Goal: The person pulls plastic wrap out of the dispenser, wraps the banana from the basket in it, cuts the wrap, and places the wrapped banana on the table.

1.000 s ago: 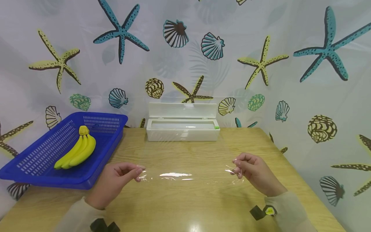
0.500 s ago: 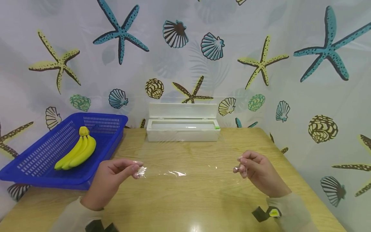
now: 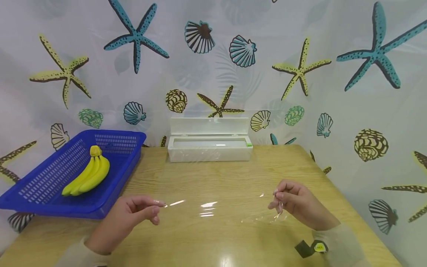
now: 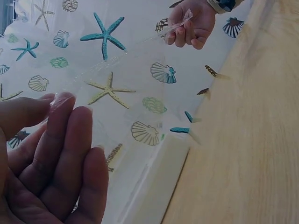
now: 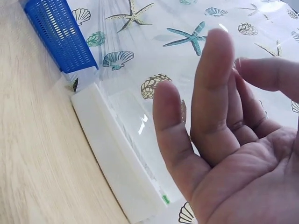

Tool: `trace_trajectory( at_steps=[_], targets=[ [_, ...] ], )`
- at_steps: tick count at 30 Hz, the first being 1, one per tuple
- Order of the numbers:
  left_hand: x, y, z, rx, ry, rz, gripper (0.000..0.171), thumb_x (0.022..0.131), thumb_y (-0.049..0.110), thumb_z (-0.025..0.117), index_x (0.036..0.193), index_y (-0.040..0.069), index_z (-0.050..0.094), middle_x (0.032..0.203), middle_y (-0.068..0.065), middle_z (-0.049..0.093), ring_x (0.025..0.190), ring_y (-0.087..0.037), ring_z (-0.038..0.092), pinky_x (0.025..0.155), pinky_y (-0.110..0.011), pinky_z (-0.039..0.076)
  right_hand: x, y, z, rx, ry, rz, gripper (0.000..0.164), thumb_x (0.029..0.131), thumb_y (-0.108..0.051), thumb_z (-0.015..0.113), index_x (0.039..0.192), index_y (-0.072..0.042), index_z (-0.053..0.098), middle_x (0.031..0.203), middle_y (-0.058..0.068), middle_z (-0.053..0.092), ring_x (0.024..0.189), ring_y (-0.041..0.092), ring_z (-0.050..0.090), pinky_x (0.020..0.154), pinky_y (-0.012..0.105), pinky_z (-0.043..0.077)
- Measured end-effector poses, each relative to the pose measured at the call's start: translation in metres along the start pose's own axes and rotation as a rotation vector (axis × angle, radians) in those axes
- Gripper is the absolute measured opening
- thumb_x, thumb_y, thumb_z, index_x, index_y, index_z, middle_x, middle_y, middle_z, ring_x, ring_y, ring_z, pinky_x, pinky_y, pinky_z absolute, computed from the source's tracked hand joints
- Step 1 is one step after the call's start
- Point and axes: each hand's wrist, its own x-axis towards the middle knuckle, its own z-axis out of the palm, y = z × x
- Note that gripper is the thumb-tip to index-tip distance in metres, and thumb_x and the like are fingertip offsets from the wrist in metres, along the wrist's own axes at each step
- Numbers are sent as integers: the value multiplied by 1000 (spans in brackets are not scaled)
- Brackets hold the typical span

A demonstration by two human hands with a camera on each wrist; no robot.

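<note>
A sheet of clear cling film, visible mainly by its glints, stretches between both hands above the table. My left hand pinches one corner between thumb and index finger; the left wrist view shows this pinch close up, with the film edge running across to the other hand. At the opposite corner my right hand pinches the film with thumb and fingers. Behind them stands a white cling film dispenser box, its lid raised. Faint film creases cross the box's front; whether the sheet still joins the roll I cannot tell.
To the left, a blue plastic basket holds a bunch of bananas. A green tab sits at the box's right end. The wooden table ends against a curtain printed with starfish and shells.
Both hands drop slightly toward the table over the last half second. The right hand also shifts a little to the right from a second ago. Glints on the film move; box and basket stay put.
</note>
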Motion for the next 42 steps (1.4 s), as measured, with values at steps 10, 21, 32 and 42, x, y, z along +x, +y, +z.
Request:
trace_trajectory(
  at_steps=[10, 21, 32, 42],
  targets=[
    [-3, -47, -4, -121, -299, -141, 36, 97, 12, 65, 119, -15, 60, 91, -7, 77, 83, -14, 74, 80, -31, 62, -9, 20, -10, -114, 18, 278, 25, 102, 4, 43, 104, -10, 63, 88, -7, 69, 80, 7, 71, 92, 34, 59],
    [0, -79, 7, 67, -297, -189, 19, 86, 10, 72, 94, -7, 72, 81, -8, 73, 71, -9, 67, 65, -23, 58, -14, 37, -15, -378, 51, 545, 23, 94, -7, 63, 103, 14, 58, 83, -1, 72, 71, 10, 70, 67, 30, 61],
    [2, -82, 7, 164, -352, -211, 14, 86, 14, 75, 86, 0, 75, 74, 2, 70, 66, -5, 61, 59, -18, 52, -16, 49, -15, -552, 82, 617, 16, 89, -7, 68, 93, 8, 66, 76, 6, 71, 63, 13, 66, 57, 26, 58],
    [7, -68, -14, 316, -328, -199, 19, 90, 23, 73, 99, 7, 73, 74, -2, 71, 65, -11, 65, 56, -24, 53, -17, 44, -15, -614, 105, 661, 14, 88, -8, 68, 94, 5, 69, 74, 8, 70, 63, 14, 65, 57, 28, 59]
  ],
)
